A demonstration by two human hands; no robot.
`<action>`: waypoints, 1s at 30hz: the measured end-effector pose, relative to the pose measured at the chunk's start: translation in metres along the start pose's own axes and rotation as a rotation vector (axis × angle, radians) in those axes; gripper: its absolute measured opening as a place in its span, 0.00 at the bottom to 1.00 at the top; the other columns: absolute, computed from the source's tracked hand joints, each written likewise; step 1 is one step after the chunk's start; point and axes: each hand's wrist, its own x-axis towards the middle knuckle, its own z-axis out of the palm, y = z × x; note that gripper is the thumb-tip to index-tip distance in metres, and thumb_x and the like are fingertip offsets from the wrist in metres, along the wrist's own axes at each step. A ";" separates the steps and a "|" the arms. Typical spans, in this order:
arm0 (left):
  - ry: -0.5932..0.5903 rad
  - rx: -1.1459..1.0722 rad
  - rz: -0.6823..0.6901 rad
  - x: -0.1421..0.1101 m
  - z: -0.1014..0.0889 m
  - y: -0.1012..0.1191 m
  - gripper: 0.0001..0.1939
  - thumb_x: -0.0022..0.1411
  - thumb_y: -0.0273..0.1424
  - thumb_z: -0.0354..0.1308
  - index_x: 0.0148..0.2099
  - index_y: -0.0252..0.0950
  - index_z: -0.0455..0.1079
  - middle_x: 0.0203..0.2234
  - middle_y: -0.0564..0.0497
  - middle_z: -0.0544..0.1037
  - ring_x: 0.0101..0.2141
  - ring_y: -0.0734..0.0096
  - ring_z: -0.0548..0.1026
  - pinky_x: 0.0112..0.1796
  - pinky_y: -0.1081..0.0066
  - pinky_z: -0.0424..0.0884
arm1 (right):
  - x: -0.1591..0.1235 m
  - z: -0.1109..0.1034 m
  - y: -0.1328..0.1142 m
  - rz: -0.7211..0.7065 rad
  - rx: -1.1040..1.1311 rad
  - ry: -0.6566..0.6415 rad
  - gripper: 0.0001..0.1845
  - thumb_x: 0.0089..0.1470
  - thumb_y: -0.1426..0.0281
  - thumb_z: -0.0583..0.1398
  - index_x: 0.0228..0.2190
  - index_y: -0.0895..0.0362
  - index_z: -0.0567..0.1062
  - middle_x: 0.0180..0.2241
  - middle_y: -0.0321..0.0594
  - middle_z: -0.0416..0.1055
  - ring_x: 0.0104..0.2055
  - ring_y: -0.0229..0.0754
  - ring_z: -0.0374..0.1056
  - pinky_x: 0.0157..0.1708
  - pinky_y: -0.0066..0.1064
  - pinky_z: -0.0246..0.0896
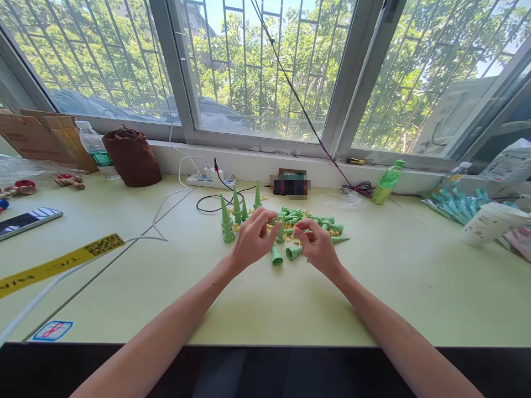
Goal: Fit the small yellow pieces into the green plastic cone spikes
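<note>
My left hand (255,237) is over the table, thumb and curved index finger apart, with nothing visible between them. Just right of its thumb tip stands a pointed green plastic cone (281,231). My right hand (318,246) has thumb and fingertips pinched together; whatever is between them is too small to make out. Below the hands lie two hollow green cones, one (276,256) between them and another (293,252) beside my right hand. Several green cones (227,229) stand upright left of my left hand. Behind the hands spreads a pile of green plastic parts (327,222) mixed with small yellow pieces.
A power strip (211,179) with cables sits by the window wall. At left are a brown pouch (130,157), a water bottle (97,152) and a phone (29,222). To the right stand a green bottle (388,183) and a white cup (493,224). A yellow-tagged cable (62,265) crosses the left side.
</note>
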 end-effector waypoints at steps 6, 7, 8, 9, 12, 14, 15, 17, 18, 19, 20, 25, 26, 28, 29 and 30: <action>0.160 0.018 -0.184 0.010 -0.004 -0.006 0.10 0.64 0.39 0.54 0.38 0.37 0.64 0.32 0.52 0.70 0.18 0.81 0.62 0.24 0.75 0.63 | 0.002 0.001 0.006 -0.005 -0.047 0.057 0.12 0.60 0.58 0.54 0.36 0.54 0.68 0.31 0.38 0.69 0.20 0.34 0.61 0.18 0.26 0.53; 0.139 0.029 -0.190 0.010 -0.004 -0.007 0.11 0.63 0.39 0.54 0.37 0.36 0.65 0.33 0.51 0.71 0.18 0.81 0.63 0.24 0.74 0.64 | 0.002 0.000 0.006 -0.005 -0.053 0.063 0.13 0.60 0.58 0.54 0.36 0.55 0.68 0.31 0.38 0.69 0.20 0.34 0.61 0.18 0.26 0.53; 0.113 0.040 -0.192 0.010 -0.003 -0.008 0.12 0.63 0.40 0.55 0.37 0.36 0.65 0.33 0.51 0.71 0.19 0.81 0.63 0.25 0.74 0.64 | 0.002 0.000 0.006 -0.005 -0.057 0.067 0.13 0.60 0.58 0.54 0.36 0.55 0.68 0.32 0.38 0.69 0.19 0.34 0.61 0.18 0.26 0.53; 0.085 0.049 -0.193 0.010 -0.002 -0.009 0.12 0.62 0.40 0.56 0.37 0.36 0.65 0.33 0.51 0.72 0.19 0.80 0.64 0.25 0.74 0.65 | 0.002 0.000 0.007 -0.005 -0.059 0.070 0.13 0.60 0.58 0.54 0.36 0.55 0.68 0.32 0.38 0.69 0.19 0.34 0.61 0.18 0.26 0.52; 0.000 0.058 -0.202 0.007 0.001 -0.012 0.12 0.60 0.40 0.57 0.38 0.36 0.66 0.32 0.52 0.72 0.18 0.79 0.66 0.26 0.73 0.66 | 0.003 0.000 0.006 -0.005 -0.055 0.073 0.12 0.60 0.58 0.54 0.35 0.55 0.68 0.31 0.38 0.69 0.18 0.33 0.60 0.17 0.26 0.51; -0.039 0.056 -0.209 0.006 0.004 -0.014 0.11 0.59 0.39 0.58 0.38 0.36 0.66 0.31 0.52 0.73 0.19 0.78 0.67 0.27 0.72 0.66 | 0.003 0.000 0.006 -0.008 -0.053 0.075 0.12 0.60 0.59 0.54 0.35 0.55 0.67 0.31 0.37 0.68 0.18 0.33 0.60 0.17 0.25 0.50; -0.051 0.059 -0.209 0.006 0.004 -0.015 0.11 0.59 0.39 0.58 0.38 0.36 0.67 0.30 0.52 0.73 0.19 0.77 0.67 0.27 0.72 0.66 | 0.003 0.000 0.006 -0.010 -0.055 0.077 0.12 0.60 0.59 0.54 0.35 0.55 0.67 0.31 0.37 0.68 0.18 0.32 0.60 0.17 0.25 0.51; -0.066 0.075 -0.206 0.005 0.006 -0.017 0.10 0.59 0.38 0.58 0.36 0.36 0.67 0.28 0.53 0.73 0.21 0.75 0.68 0.28 0.72 0.66 | 0.003 0.000 0.006 -0.013 -0.067 0.078 0.11 0.60 0.60 0.54 0.35 0.55 0.67 0.30 0.37 0.68 0.18 0.32 0.59 0.18 0.26 0.51; -0.073 0.084 -0.202 0.005 0.006 -0.018 0.10 0.59 0.38 0.58 0.35 0.36 0.67 0.27 0.53 0.73 0.21 0.74 0.69 0.28 0.72 0.66 | 0.003 -0.001 0.006 -0.013 -0.073 0.078 0.11 0.60 0.60 0.54 0.35 0.55 0.67 0.30 0.37 0.69 0.18 0.32 0.59 0.18 0.26 0.51; -0.080 0.093 -0.198 0.005 0.006 -0.019 0.10 0.59 0.38 0.58 0.35 0.36 0.67 0.26 0.53 0.73 0.22 0.74 0.69 0.28 0.71 0.65 | 0.003 -0.001 0.006 -0.014 -0.077 0.078 0.11 0.60 0.60 0.54 0.34 0.55 0.67 0.30 0.37 0.69 0.17 0.32 0.58 0.18 0.26 0.51; -0.090 0.100 -0.194 0.005 0.006 -0.020 0.10 0.59 0.38 0.57 0.34 0.36 0.67 0.26 0.53 0.73 0.22 0.73 0.69 0.28 0.72 0.65 | 0.003 -0.001 0.006 -0.014 -0.079 0.077 0.11 0.60 0.60 0.54 0.34 0.55 0.68 0.30 0.37 0.69 0.17 0.32 0.58 0.17 0.26 0.52; -0.159 0.120 -0.178 0.004 0.007 -0.025 0.12 0.62 0.36 0.54 0.28 0.36 0.64 0.23 0.54 0.71 0.23 0.73 0.67 0.27 0.72 0.63 | 0.003 -0.001 0.008 -0.008 -0.081 0.068 0.12 0.60 0.59 0.54 0.35 0.55 0.68 0.31 0.39 0.70 0.18 0.34 0.61 0.17 0.27 0.52; -0.171 0.125 -0.174 0.004 0.007 -0.026 0.13 0.63 0.36 0.54 0.26 0.36 0.62 0.22 0.54 0.70 0.22 0.73 0.66 0.27 0.72 0.62 | 0.003 0.000 0.008 -0.006 -0.082 0.066 0.12 0.60 0.58 0.54 0.35 0.55 0.68 0.31 0.39 0.70 0.19 0.34 0.61 0.18 0.27 0.53; -0.181 0.135 -0.168 0.005 0.008 -0.027 0.15 0.63 0.35 0.53 0.24 0.36 0.59 0.20 0.54 0.69 0.22 0.74 0.64 0.26 0.72 0.61 | 0.003 0.000 0.008 -0.002 -0.080 0.059 0.12 0.60 0.58 0.54 0.35 0.55 0.68 0.31 0.39 0.70 0.19 0.35 0.62 0.18 0.27 0.53; -0.178 0.138 -0.167 0.005 0.007 -0.027 0.16 0.63 0.34 0.53 0.24 0.36 0.58 0.20 0.55 0.68 0.22 0.74 0.63 0.26 0.72 0.60 | 0.003 0.000 0.008 -0.002 -0.076 0.054 0.12 0.60 0.58 0.54 0.35 0.55 0.68 0.31 0.39 0.70 0.19 0.35 0.62 0.18 0.27 0.54; -0.169 0.138 -0.167 0.005 0.007 -0.026 0.16 0.63 0.35 0.53 0.24 0.37 0.57 0.19 0.55 0.67 0.21 0.74 0.62 0.25 0.73 0.59 | 0.003 0.000 0.007 -0.004 -0.071 0.049 0.12 0.60 0.59 0.54 0.35 0.55 0.68 0.31 0.39 0.70 0.19 0.35 0.62 0.18 0.27 0.54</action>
